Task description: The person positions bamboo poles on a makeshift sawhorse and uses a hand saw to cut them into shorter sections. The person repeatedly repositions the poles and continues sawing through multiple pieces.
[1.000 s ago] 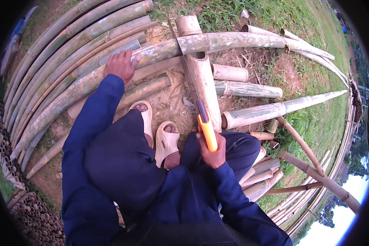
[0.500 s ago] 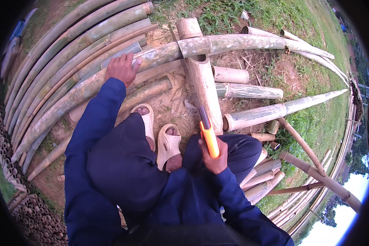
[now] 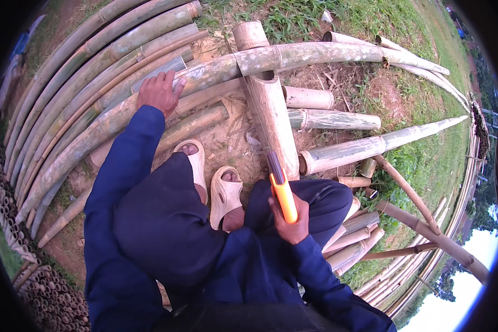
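My left hand [image 3: 159, 95] is closed over a long, mottled bamboo pole [image 3: 216, 72], its fingers lying across the top of the pole. That pole crosses over a thick bamboo log [image 3: 274, 124] with a notched opening near its far end. In my right hand [image 3: 294, 224] I grip the orange handle of a handsaw [image 3: 284, 197]. The saw's thin blade runs away from me along the log and meets the pole just left of the crossing. How deep the blade sits in the pole is hard to make out.
Several long bamboo poles [image 3: 102, 47] lie side by side at the left. Short cut pieces [image 3: 337, 120] rest right of the log, and more lie by my right knee. A propped pole frame [image 3: 426, 232] stands at the right. My sandalled feet [image 3: 225, 191] are close to the log.
The saw handle and my right hand have drawn slightly back toward me. My left hand keeps its hold on the pole. The whole view has shifted a little.
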{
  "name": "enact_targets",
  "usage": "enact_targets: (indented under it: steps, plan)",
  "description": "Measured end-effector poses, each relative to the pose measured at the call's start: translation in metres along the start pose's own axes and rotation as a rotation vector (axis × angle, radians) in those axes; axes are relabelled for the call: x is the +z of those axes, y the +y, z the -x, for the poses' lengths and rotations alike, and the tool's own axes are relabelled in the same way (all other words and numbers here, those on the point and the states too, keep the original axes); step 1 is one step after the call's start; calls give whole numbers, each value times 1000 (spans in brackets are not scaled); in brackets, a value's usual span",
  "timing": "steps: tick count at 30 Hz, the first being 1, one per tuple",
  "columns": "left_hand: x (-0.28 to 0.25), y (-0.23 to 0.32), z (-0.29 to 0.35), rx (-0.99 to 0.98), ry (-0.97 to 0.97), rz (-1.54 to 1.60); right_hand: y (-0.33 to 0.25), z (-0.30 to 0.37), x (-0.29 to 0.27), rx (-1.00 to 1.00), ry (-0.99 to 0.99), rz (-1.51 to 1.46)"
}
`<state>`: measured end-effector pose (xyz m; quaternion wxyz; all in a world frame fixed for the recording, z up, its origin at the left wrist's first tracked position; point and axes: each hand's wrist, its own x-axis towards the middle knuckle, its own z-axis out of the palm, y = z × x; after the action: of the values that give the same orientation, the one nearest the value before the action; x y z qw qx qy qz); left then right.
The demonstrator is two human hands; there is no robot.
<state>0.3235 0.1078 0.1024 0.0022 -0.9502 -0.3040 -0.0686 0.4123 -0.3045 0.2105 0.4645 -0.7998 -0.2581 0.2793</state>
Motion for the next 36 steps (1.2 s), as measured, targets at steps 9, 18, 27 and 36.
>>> enact_targets:
  steps: [9, 18, 27, 36]
  plan:
    - [6, -11, 1, 10, 102, 22, 8, -58, 24, 24, -26, -49]
    - [7, -7, -2, 27, 66, 8, 5, -88, 32, -15, -15, -16]
    - [6, -13, 3, 4, 48, 7, -6, 21, -13, 80, -27, -34]
    - [7, -5, -3, 53, 110, 42, -39, -138, 42, -21, -4, 22]
